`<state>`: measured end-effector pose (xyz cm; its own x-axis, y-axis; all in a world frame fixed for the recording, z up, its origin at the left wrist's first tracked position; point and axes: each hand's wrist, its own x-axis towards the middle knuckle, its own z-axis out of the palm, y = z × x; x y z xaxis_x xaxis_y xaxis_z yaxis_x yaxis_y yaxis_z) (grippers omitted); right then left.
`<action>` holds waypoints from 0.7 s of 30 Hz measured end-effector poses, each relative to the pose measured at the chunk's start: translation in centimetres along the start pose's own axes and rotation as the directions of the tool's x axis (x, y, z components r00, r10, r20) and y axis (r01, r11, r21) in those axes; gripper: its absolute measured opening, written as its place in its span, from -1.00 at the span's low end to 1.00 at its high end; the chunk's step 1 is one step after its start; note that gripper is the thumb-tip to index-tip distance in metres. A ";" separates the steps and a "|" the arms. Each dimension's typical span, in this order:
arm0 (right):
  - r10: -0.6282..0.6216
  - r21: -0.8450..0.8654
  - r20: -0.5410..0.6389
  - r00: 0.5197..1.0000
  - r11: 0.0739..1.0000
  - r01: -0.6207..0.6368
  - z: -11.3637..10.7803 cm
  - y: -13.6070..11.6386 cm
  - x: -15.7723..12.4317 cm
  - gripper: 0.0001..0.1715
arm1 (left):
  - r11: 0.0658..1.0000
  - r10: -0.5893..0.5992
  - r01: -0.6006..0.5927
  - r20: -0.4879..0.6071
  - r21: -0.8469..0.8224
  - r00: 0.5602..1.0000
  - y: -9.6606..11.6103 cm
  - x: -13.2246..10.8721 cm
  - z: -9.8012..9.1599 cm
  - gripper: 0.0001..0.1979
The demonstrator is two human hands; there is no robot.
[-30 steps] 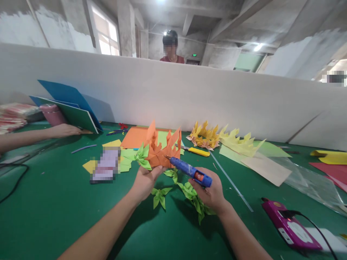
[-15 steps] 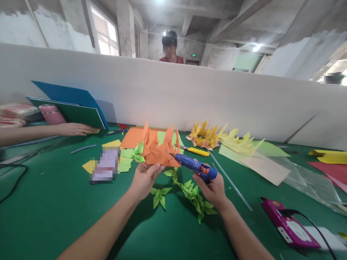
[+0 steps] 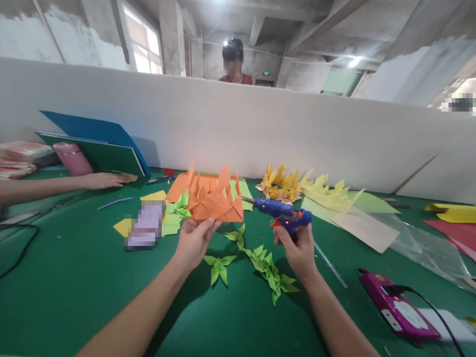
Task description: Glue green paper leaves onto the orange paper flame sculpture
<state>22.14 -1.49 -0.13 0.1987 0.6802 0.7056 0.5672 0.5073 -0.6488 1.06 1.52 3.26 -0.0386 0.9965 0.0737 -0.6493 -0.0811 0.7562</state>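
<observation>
My left hand (image 3: pixel 197 242) pinches the lower edge of an orange folded paper crown (image 3: pixel 215 206), which is held up above the table with its points upward. In my right hand (image 3: pixel 299 250) is a blue hot glue gun (image 3: pixel 284 212), its nozzle aimed left and a short way off the crown's right end. A small red light glows on the gun. Green folded paper leaves (image 3: pixel 266 267) lie below and between my hands, and a single green paper leaf piece (image 3: pixel 219 269) rests nearer to me. Another green paper piece (image 3: pixel 182 204) sits just left of the crown.
On the green table (image 3: pixel 111 307), a phone (image 3: pixel 146 225) lies at left and a magenta power box (image 3: pixel 396 307) with a cable at right. Yellow paper crowns (image 3: pixel 280 183) stand behind. Another person's hand (image 3: pixel 106 180) rests at far left. A white partition (image 3: pixel 208 124) runs along the back.
The glue gun has moved right, away from the crown, and its yellow-handled knife behind is now covered. The crown has shifted slightly left and up with my left hand.
</observation>
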 end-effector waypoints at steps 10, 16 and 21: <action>0.218 -0.387 -0.081 0.973 0.892 -0.232 -0.5 5.3 1.3 -0.51 | 0.996 -0.006 0.004 0.020 0.093 1.000 -0.5 -0.6 0.2 -0.84; 0.223 -0.377 -0.069 0.972 0.896 -0.233 -0.1 7.5 0.7 -0.58 | 0.995 -0.006 0.004 0.016 0.098 1.000 -0.5 -0.6 0.2 -0.86; 0.233 -0.392 -0.123 0.965 0.881 -0.263 0.2 7.7 0.4 -0.60 | 0.995 0.009 -0.012 0.034 0.096 0.999 -0.6 -0.6 0.1 -0.84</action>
<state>26.43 2.81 -4.93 0.4225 0.7090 0.5646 0.7612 0.0606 -0.6457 1.55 0.94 2.88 -0.0185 0.9945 0.1028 -0.5728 -0.0948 0.8142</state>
